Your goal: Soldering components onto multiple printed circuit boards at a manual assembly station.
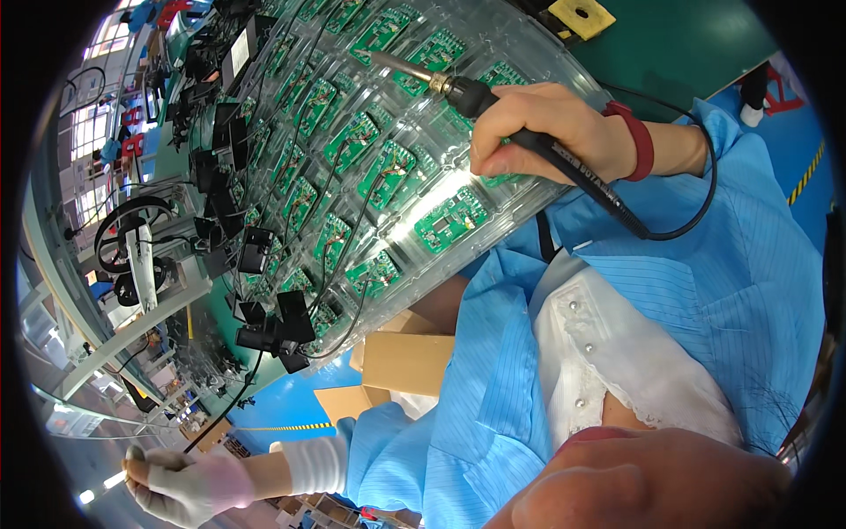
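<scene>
My right hand [538, 132], bare with a red wrist strap, is closed around a soldering iron [471, 95]. The iron's metal tip points left and lies over a green circuit board [383, 33] near the top. My left hand [181, 485], in a pale glove, is raised at the lower left with fingers curled. A black cable [231, 404] runs down to it and appears gripped; the fingers partly hide where it ends. Clear plastic trays [388, 247] hold many green circuit boards [449, 219] in rows, with black wires attached to several of them.
Black plug-like parts [295, 317] hang over the trays' left edge on their wires. The iron's cord [709, 176] loops past my right wrist. A yellow sponge [582, 16] lies on the green table [679, 40]. Open cardboard boxes [405, 361] stand below the tray edge.
</scene>
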`<act>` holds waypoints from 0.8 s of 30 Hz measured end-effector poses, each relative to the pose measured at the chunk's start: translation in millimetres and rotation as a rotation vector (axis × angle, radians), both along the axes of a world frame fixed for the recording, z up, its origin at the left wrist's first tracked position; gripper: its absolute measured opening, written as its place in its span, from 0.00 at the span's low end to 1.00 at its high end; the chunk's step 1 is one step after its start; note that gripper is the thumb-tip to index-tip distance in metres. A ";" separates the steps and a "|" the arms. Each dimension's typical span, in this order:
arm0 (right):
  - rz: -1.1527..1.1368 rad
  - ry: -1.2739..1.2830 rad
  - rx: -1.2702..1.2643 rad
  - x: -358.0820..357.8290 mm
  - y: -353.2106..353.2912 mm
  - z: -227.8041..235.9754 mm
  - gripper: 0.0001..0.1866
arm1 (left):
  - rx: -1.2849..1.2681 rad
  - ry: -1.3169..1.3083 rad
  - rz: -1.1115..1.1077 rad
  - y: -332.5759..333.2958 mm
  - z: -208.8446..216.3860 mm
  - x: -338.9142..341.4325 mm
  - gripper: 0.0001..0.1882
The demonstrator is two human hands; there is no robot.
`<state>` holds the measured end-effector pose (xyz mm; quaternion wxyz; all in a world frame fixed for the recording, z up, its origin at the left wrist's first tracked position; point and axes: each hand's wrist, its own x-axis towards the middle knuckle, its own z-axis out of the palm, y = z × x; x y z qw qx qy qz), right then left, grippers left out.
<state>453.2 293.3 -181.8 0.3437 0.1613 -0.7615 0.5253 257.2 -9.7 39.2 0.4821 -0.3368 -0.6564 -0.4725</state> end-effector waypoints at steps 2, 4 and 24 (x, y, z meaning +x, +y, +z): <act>0.010 -0.010 -0.031 1.7 -1.9 1.2 0.13 | -0.372 -0.059 0.049 29.9 -35.2 37.4 0.09; 0.004 -0.028 -0.055 6.8 0.7 -2.0 0.15 | -0.745 -0.151 -0.261 72.9 -93.0 63.2 0.13; -0.179 -0.199 -0.030 9.4 5.8 9.2 0.07 | -0.882 -1.310 -0.657 101.7 -212.8 65.6 0.07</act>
